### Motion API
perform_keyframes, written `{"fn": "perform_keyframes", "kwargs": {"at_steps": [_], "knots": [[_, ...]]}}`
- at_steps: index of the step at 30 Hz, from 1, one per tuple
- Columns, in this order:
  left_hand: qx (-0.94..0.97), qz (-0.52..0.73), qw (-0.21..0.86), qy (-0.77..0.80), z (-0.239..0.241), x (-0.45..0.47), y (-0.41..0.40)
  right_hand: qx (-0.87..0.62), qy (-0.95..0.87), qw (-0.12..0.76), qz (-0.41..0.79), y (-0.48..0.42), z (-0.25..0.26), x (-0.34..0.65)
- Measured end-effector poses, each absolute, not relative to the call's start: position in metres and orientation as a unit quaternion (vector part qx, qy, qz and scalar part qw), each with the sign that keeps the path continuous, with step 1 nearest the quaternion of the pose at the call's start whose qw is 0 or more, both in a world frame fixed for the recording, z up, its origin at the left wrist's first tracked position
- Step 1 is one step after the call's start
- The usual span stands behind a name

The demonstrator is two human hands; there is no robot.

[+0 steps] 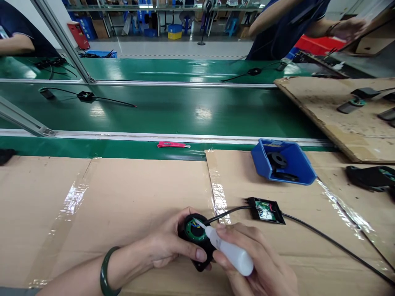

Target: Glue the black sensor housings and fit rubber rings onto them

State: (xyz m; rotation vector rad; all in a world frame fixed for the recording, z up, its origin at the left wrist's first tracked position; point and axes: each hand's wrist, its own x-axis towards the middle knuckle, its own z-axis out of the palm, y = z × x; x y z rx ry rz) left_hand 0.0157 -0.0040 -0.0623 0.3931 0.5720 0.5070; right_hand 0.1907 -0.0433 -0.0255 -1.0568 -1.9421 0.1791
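Observation:
Near the bottom middle, my left hand [169,238] grips a black plastic housing [202,257] with a round green circuit board [195,231] and small coloured wires in its opening. My right hand [256,255] pinches a white squeeze bottle [233,250], tilted so that its narrow nozzle points into the opening. Whether the tip touches the board I cannot tell. From the housing a black cable [230,212] runs right to an uncovered flat black box [266,210] with a green circuit board inside. Another cable leaves that box toward the lower right.
A blue bin [284,162] with black round parts stands behind the box. Beyond lie a red utility knife [173,144] and a green conveyor belt [160,107] carrying a wired unit [85,96]. More black parts [372,176] lie right. Two co-workers stand across the belt.

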Motion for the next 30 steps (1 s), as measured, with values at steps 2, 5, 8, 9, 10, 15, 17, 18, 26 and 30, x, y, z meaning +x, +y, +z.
{"fn": "perform_keyframes", "kwargs": {"at_steps": [2, 5, 8, 9, 10, 15, 17, 18, 26, 30], "knots": [[0.195, 0.247, 0.908, 0.275, -0.063, 0.016, -0.004, -0.423, -0.787, 0.443, 0.072, -0.042, -0.025, 0.191], [0.204, 0.250, 0.904, 0.280, -0.064, 0.016, -0.004, -0.413, -0.779, 0.463, 0.088, -0.042, -0.024, 0.190], [0.211, 0.251, 0.899, 0.289, -0.064, 0.015, -0.004, -0.405, -0.769, 0.482, 0.114, -0.045, -0.025, 0.187], [0.210, 0.251, 0.899, 0.291, -0.063, 0.015, -0.003, -0.403, -0.765, 0.487, 0.123, -0.046, -0.025, 0.186], [0.209, 0.248, 0.900, 0.292, -0.063, 0.014, -0.003, -0.403, -0.759, 0.496, 0.129, -0.047, -0.026, 0.185], [0.218, 0.241, 0.901, 0.289, -0.062, 0.014, -0.003, -0.408, -0.745, 0.510, 0.137, -0.046, -0.026, 0.184], [0.222, 0.244, 0.899, 0.289, -0.062, 0.015, -0.003, -0.406, -0.754, 0.501, 0.126, -0.044, -0.027, 0.185], [0.223, 0.244, 0.899, 0.289, -0.063, 0.015, -0.003, -0.406, -0.757, 0.499, 0.117, -0.043, -0.028, 0.186], [0.279, 0.238, 0.881, 0.299, -0.065, 0.012, -0.002, -0.438, -0.572, 0.661, 0.207, -0.039, -0.044, 0.199], [0.454, 0.283, 0.772, 0.343, -0.061, 0.007, 0.010, -0.430, -0.430, 0.741, 0.284, -0.014, -0.043, 0.219]]}}
